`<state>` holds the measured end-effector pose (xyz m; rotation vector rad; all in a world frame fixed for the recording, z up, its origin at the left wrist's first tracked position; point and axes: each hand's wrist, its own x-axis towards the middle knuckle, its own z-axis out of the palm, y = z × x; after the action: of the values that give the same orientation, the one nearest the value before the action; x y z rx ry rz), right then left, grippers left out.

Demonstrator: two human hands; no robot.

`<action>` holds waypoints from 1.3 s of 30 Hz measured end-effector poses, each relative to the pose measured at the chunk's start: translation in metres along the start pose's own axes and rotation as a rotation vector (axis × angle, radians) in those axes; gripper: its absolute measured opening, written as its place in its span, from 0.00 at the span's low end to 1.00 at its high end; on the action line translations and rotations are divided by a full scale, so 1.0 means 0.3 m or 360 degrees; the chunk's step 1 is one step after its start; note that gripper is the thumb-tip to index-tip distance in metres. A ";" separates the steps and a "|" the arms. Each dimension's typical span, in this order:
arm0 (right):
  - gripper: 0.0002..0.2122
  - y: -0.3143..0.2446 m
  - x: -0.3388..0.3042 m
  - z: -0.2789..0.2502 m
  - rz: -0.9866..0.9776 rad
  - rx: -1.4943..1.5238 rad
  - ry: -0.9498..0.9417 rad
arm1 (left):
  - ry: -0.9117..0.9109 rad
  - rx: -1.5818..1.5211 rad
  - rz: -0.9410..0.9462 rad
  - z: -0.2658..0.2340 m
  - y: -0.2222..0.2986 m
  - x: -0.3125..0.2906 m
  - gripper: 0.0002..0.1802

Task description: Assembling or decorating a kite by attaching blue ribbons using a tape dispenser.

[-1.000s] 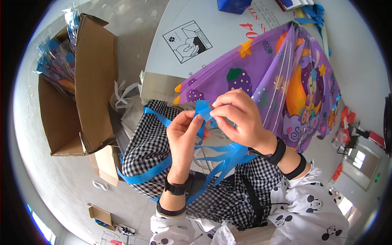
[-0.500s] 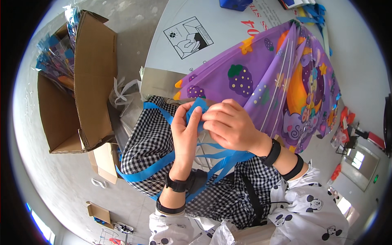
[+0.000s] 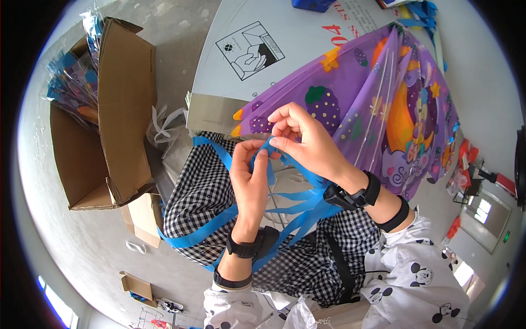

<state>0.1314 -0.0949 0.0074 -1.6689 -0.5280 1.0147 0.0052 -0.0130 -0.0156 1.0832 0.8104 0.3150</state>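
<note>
My left hand (image 3: 250, 172) pinches a blue ribbon (image 3: 211, 223) between thumb and fingers, above my lap. Close beside it, my right hand (image 3: 308, 140) has its thumb and forefinger tips together on the ribbon by the left fingertips, with the other fingers loosely curled. Several ribbon lengths hang below and trail across my checked apron (image 3: 192, 192). Just beyond the hands lies a purple printed fabric (image 3: 356, 93) with thin white rods along its folds, like a folded kite. What exactly the fingertips do with the ribbon is partly hidden.
The fabric lies over a pale table (image 3: 219, 77) with a metal-coloured edge. At the left stands an open cardboard box (image 3: 127, 109) holding plastic-wrapped packages (image 3: 74, 77). A blue box (image 3: 313, 4) and more ribbons (image 3: 422, 22) are at the table's far side.
My right hand has moved slightly up and turned, its fingers lifting and loosening. The blue ribbon folds that stood up between the hands are now lower. My left hand stays nearly in place.
</note>
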 end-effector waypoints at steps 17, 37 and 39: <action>0.15 0.052 0.090 0.029 -0.0357 -0.0599 0.0330 | 0.0491 0.0640 0.0364 0.001 -0.038 0.098 0.09; 0.15 0.044 0.101 0.021 -0.0372 -0.0700 0.0269 | 0.0620 0.0582 0.0375 0.032 -0.062 0.084 0.10; 0.14 0.039 0.101 0.019 -0.0358 -0.0679 0.0265 | 0.0617 0.0639 0.0386 0.034 -0.058 0.084 0.10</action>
<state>0.1413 -0.0726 -0.0150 -1.9921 -0.8425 0.6185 0.0271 -0.0128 -0.0393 1.5297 1.1192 0.5968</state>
